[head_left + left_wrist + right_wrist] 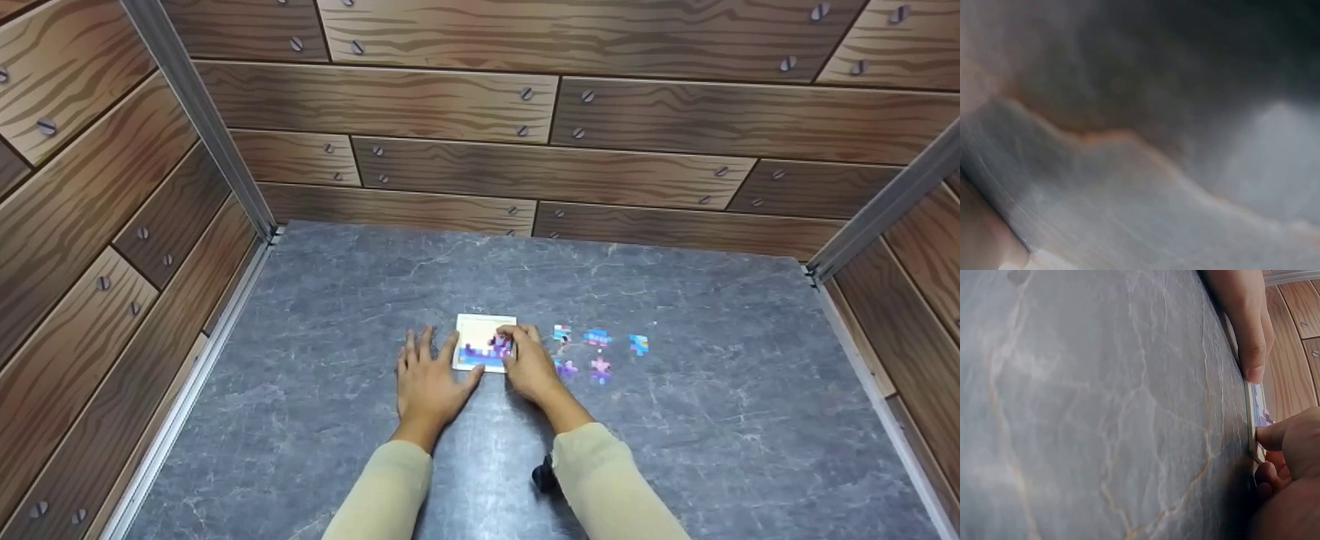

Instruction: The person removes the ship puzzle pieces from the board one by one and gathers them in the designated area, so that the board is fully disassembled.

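A small square puzzle board (486, 321) with a white border lies on the table, with blue and purple pieces along its near side. My left hand (431, 382) rests flat with fingers spread at the board's left edge, the thumb by its near edge. Over the board's right side, my right hand (531, 367) pinches a purple jigsaw piece (499, 342) between thumb and forefinger. In the right wrist view, the right thumb (1275, 436) is at the rim of the board, the other fingers curled below it. The left wrist view is mostly a blur.
Several loose jigsaw pieces lie right of the board, among them a blue one (598, 337) and a pink one (600, 368). A black object (544, 476) sits by the right sleeve. Wood-patterned walls (450, 165) enclose the grey marbled table (720, 420).
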The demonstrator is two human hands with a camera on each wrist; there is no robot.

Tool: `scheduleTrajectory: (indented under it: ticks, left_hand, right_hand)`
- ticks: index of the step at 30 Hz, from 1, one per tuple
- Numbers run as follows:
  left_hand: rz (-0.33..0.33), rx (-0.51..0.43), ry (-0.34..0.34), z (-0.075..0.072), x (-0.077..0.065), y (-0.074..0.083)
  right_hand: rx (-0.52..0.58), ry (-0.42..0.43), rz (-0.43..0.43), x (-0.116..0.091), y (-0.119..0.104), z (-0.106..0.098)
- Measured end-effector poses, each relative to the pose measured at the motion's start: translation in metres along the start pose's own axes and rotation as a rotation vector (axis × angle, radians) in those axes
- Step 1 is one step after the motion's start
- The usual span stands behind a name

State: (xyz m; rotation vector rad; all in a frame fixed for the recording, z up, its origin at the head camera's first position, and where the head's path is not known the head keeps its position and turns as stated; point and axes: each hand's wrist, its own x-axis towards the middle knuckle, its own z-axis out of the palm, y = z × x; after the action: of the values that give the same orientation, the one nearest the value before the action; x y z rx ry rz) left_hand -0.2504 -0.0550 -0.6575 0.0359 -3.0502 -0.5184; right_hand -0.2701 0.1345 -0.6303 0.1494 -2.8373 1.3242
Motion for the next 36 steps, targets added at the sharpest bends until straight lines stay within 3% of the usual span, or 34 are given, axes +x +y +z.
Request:
scheduleTrajectory:
  ticks: [6, 25, 36]
  left_hand:
    - [0.002, -0.001, 0.001, -0.0001, 0.0001, 0.0007]
    - [-0.007, 0.014, -0.013, -0.0003, -0.0011, 0.0009]
    - [-0.003, 0.006, -0.015, -0.0004, -0.0005, 0.0008]
  right_hand:
    - [0.07, 0.05, 0.013, 0.0022, 0.0015, 0.0024]
    - [0.1, 0.134, 0.031, 0.0038, 0.0005, 0.0031]
    - [0.137, 0.158, 0.113, 0.0033, -0.0004, 0.0023]
